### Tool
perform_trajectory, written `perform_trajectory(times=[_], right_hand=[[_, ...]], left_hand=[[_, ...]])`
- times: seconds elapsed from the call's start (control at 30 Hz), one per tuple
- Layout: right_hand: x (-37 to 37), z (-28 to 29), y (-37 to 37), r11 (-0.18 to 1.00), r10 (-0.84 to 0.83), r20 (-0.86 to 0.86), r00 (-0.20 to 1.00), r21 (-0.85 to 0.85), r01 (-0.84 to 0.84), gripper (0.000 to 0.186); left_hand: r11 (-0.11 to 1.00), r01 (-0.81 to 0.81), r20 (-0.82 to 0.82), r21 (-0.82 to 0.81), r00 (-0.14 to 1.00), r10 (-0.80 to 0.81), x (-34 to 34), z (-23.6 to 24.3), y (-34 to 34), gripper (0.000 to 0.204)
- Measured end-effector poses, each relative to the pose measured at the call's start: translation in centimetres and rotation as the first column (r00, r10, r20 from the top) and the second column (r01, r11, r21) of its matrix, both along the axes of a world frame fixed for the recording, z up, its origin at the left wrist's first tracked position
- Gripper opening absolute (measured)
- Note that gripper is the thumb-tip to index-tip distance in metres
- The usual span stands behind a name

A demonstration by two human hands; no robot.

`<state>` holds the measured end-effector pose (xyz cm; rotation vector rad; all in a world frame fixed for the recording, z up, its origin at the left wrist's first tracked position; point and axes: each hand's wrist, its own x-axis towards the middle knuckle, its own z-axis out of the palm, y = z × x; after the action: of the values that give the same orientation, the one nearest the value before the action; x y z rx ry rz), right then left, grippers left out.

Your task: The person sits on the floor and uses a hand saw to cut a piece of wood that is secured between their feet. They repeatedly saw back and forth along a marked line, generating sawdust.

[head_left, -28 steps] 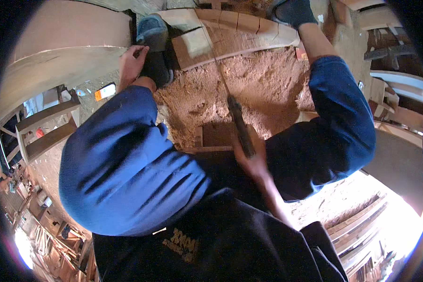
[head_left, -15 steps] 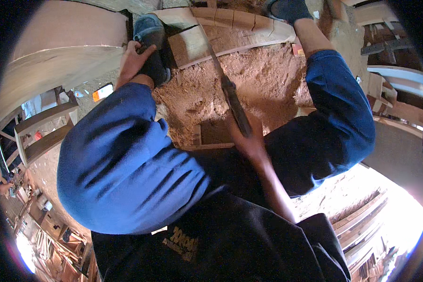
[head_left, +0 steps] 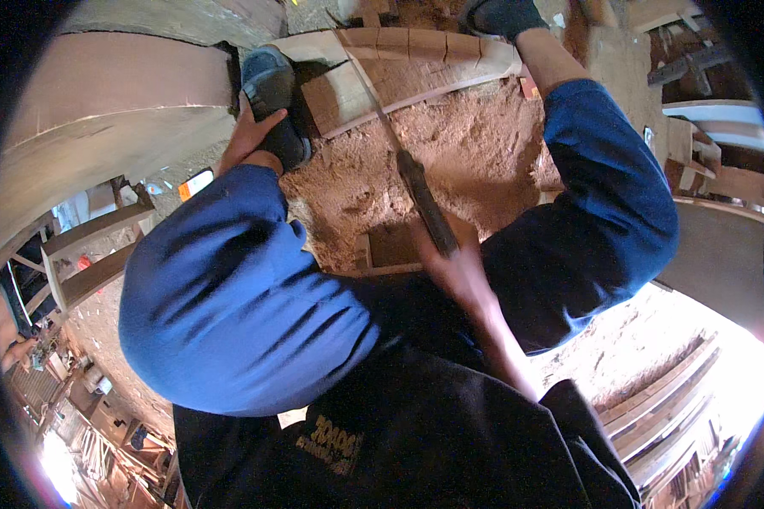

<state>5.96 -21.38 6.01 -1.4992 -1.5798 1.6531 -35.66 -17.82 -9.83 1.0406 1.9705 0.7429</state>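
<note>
A long saw (head_left: 420, 192) runs its thin blade over a curved timber (head_left: 423, 66) marked with several crosswise lines or cuts. My right hand (head_left: 446, 254) is wrapped round the saw's dark handle at the near end. At the upper left my left hand (head_left: 249, 137) grips the side of my dark shoe (head_left: 267, 82), thumb over it, beside a pale block (head_left: 331, 97) on the timber's left end. My other foot (head_left: 501, 15) rests at the timber's right end. Sawdust (head_left: 450, 148) covers the ground below. The contact between blade and wood is too small to make out.
A large board (head_left: 136, 72) stands at upper left, a wooden frame (head_left: 93, 280) below it. Stacked planks (head_left: 654, 407) lie at lower right, wood pieces and panels along the right. Another person's hand (head_left: 17, 352) shows at the far left edge among scraps (head_left: 110, 424).
My right hand and the saw have moved forward along the blade's line, away from my body. My left hand has shifted slightly on the shoe. The whole view has shifted a little.
</note>
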Motion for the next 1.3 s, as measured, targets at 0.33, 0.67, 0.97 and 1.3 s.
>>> perform_trajectory(times=[0.33, 0.67, 0.97, 1.3], right_hand=[[1.5, -1.4, 1.1, 0.998, 0.067, 0.076, 0.995, -0.027, -0.065, 0.016], [0.9, -1.7, 0.9, 0.993, 0.112, 0.121, 0.986, 0.005, -0.114, 0.014], [3.6, -0.9, -1.2, 0.977, 0.146, 0.148, 0.978, 0.136, -0.167, 0.013], [3.8, 1.2, -1.8, 0.998, 0.054, -0.009, 0.998, 0.038, -0.054, 0.019]], left_hand=[[0.980, 0.198, -0.150, -0.036, 0.968, -0.201, 1.2, 0.5, 2.5, 0.145], [0.993, -0.033, 0.282, -0.112, 0.957, 0.064, -0.2, -1.9, -0.5, 0.146], [0.960, -0.044, 0.396, -0.277, 0.905, 0.156, -0.9, -3.9, 0.6, 0.143], [0.983, -0.102, 0.207, -0.154, 0.969, 0.133, -1.6, -4.1, -1.2, 0.140]])
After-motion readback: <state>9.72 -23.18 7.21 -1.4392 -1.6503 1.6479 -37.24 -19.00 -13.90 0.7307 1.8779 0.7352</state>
